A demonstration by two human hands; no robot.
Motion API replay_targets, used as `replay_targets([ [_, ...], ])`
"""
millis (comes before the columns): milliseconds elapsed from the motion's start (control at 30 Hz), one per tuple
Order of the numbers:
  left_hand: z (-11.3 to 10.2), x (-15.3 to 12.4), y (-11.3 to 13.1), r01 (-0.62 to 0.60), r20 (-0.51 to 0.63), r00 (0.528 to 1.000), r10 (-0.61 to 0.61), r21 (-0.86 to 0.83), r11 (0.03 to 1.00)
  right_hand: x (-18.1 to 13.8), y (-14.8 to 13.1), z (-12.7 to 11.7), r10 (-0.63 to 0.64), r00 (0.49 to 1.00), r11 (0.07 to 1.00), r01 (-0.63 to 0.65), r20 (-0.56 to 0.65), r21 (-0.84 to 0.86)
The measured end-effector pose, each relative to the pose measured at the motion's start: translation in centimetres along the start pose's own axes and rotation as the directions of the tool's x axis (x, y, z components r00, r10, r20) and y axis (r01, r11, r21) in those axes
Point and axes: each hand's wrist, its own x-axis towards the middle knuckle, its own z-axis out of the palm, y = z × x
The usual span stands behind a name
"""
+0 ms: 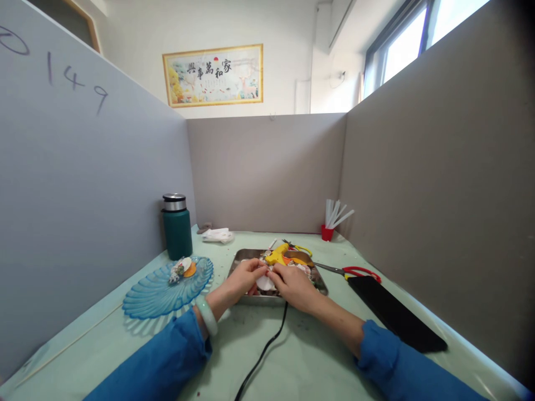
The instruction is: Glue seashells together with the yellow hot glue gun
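Note:
My left hand (246, 277) and my right hand (295, 285) meet over a metal tray (261, 301), their fingertips pinched together. Something small may be between them, but the fingers hide it. Just below the fingertips is a white shell (265, 283); whether it is held or lies in the tray, I cannot tell. Shells and small pieces fill the tray. A yellow glue gun (276, 255) rests across its far side, behind my fingers. Left of the tray, a blue scalloped glass plate (156, 295) bears a small cluster of shells (183, 269), one of them orange.
A green bottle (177, 231) stands behind the plate. Red-handled scissors (355, 271) and a long black object (395, 312) lie at right. Yellow-handled pliers (298, 247) lie behind the tray. White sticks stand in a red cup (327, 233). A black cord (267, 348) runs toward me.

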Motion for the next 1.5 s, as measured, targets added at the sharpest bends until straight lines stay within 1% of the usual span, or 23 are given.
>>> replay_targets([
  [267,-0.02,-0.3,0.55,-0.008,0.011,1.0,0.008,0.031,0.999,-0.02,0.07,-0.01,-0.033,0.999,0.999,0.033,0.008,0.021],
  [800,-0.11,-0.35,0.56,-0.025,0.055,0.998,0.027,-0.036,0.999,-0.05,-0.04,-0.16,-0.05,0.999,0.998,0.049,0.016,0.036],
  [1167,0.03,-0.4,0.72,0.006,0.007,1.0,-0.006,0.015,1.0,-0.05,-0.02,-0.12,-0.052,0.999,0.998,0.052,0.003,0.022],
  [1333,-0.01,-0.31,0.53,-0.002,0.015,1.0,0.002,-0.002,1.0,0.0,0.01,-0.11,-0.051,0.999,0.998,0.051,0.0,0.027],
  [1500,0.05,-0.28,0.49,0.009,-0.003,1.0,-0.009,-0.04,0.999,-0.04,-0.01,-0.02,-0.024,0.999,0.999,0.025,-0.023,0.037],
])
